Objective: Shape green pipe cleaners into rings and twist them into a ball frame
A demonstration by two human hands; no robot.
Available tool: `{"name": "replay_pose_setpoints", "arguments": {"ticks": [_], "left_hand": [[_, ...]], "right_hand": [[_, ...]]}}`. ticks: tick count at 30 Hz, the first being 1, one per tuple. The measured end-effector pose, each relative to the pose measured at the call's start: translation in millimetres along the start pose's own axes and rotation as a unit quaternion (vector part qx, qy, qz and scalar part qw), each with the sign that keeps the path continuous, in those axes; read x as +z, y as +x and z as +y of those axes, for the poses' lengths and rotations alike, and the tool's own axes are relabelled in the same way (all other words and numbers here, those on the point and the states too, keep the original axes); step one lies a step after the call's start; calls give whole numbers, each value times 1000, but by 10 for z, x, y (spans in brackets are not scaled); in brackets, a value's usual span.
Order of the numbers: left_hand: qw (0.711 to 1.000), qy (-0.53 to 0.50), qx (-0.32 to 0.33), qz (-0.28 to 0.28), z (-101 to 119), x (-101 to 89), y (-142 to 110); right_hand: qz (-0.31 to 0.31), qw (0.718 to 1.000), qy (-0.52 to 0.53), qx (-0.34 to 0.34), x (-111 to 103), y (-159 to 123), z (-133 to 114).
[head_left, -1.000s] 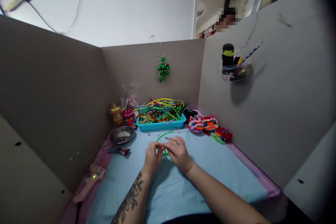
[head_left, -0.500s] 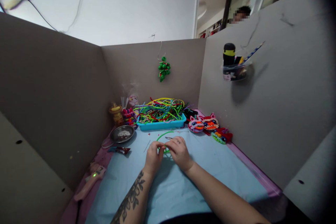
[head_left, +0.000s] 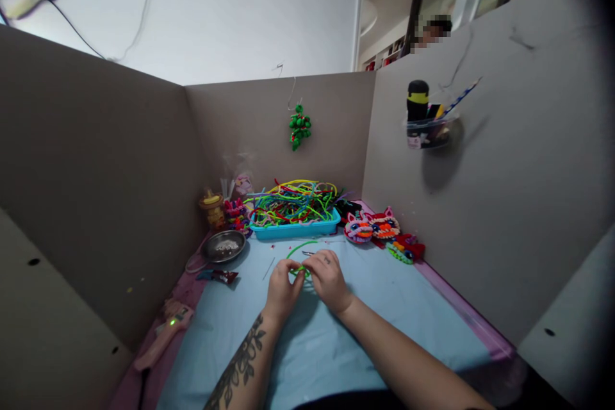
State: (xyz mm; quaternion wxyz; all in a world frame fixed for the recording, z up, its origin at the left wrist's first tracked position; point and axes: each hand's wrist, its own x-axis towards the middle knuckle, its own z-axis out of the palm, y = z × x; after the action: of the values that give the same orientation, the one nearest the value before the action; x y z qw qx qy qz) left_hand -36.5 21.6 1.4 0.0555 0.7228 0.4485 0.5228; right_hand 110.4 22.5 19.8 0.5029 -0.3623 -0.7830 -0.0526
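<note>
Left hand (head_left: 282, 286): pinched green stem (head_left: 298, 270), nearly closed
Right hand (head_left: 327, 280): pinched it too, nearly closed
Blue tray (head_left: 295, 230): stood beyond both

From my remote view, matte grey partitions close in on three sides, the back partition (head_left: 240, 122) standing in front of a plain white wall (head_left: 240, 13). I can see a light-blue sheet (head_left: 394, 327) over the tabletop, with pink showing along its edges. Past the right partition (head_left: 504, 160), I make out dark-framed panes (head_left: 437, 3) and shelving beyond, while pale light spreads over the white wall.
</note>
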Motion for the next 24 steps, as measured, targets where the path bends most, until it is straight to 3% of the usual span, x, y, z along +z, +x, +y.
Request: {"name": "replay_pose_setpoints", "arguments": {"ticks": [9, 16, 24], "left_hand": [[992, 67, 94, 53, -33, -13, 6], [990, 76, 116, 34, -40, -40, 18], [974, 129, 183, 31, 1, -52, 69]], "right_hand": [[-27, 999, 13, 37, 86, 2, 14], [-43, 998, 23, 32, 27, 11, -14], [-41, 998, -12, 53, 61, -5, -12]]}}
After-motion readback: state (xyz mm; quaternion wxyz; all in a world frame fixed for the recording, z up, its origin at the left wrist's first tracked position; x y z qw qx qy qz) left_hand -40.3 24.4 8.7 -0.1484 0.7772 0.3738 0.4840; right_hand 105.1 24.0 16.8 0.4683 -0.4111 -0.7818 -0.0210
